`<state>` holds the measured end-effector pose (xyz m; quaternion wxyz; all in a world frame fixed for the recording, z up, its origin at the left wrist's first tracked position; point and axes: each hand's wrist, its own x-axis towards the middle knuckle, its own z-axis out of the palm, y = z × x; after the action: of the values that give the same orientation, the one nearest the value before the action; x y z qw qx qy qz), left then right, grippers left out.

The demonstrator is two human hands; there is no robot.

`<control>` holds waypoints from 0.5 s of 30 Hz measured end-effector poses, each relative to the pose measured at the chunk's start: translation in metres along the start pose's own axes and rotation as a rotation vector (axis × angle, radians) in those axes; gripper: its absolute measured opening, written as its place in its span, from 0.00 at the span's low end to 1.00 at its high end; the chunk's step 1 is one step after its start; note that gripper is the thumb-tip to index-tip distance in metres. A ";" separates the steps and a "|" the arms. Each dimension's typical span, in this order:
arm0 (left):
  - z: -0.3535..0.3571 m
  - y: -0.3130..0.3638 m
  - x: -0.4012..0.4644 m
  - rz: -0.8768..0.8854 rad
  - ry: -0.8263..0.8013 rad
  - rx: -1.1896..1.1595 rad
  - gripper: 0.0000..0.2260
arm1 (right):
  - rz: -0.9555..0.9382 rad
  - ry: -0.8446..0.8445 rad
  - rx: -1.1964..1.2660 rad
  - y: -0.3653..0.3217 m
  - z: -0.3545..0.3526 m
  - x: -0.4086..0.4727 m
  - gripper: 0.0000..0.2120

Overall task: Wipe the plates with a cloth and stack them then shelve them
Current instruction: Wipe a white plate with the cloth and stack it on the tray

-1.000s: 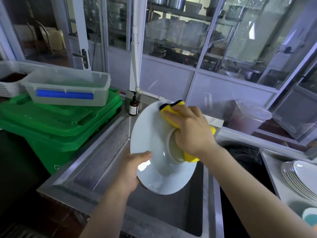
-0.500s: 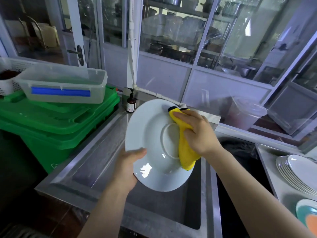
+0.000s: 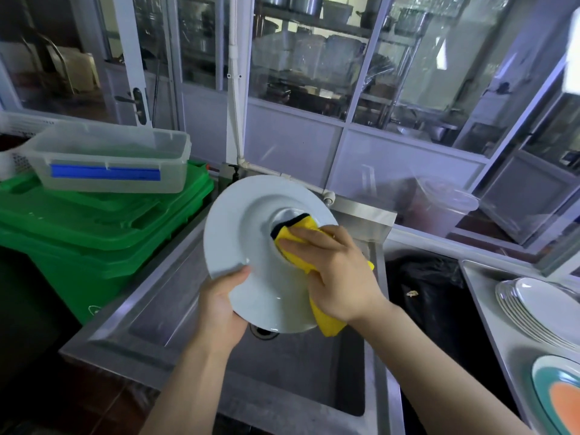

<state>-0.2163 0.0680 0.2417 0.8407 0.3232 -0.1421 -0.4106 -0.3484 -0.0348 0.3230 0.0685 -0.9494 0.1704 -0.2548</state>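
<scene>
Left hand (image 3: 221, 304) grips the near-left rim of the round white ceramic plate (image 3: 251, 233), thumb over the edge, remaining fingers hidden behind it. Plate is tilted up on edge over the stainless steel sink basin (image 3: 301, 375), face toward the camera; probably so the wiping side is exposed and drips fall in the basin.

Right hand (image 3: 337, 274) presses the folded yellow microfibre cloth with a dark edge (image 3: 296, 238) into the plate's central well, fingers lying across the cloth and holding it against the plate. Cloth tail hangs past the plate's lower right rim.

Judgement: wiping step in progress, this plate not yet stacked.

Edges and room:
- Plate's lower rim sits above the drain, apart from the basin floor.
- Far rim is near the white pipe (image 3: 238, 133) and sink back ledge; little room there.
- Left: green plastic bin (image 3: 94, 246) with a clear plastic tub with a blue strip (image 3: 110, 158) on top, just beside the sink.
- Right: stack of white plates (image 3: 543, 312) on the steel desk (image 3: 489, 302), past a dark gap. That's the likely drop point; path rightward looks open.
</scene>
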 end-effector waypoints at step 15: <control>-0.010 0.009 -0.003 0.025 -0.029 -0.017 0.26 | -0.037 0.002 -0.027 -0.011 -0.002 -0.008 0.27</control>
<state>-0.2073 0.0787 0.2400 0.8464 0.3083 -0.1548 -0.4058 -0.3528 -0.0217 0.3233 0.0509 -0.9529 0.1564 -0.2547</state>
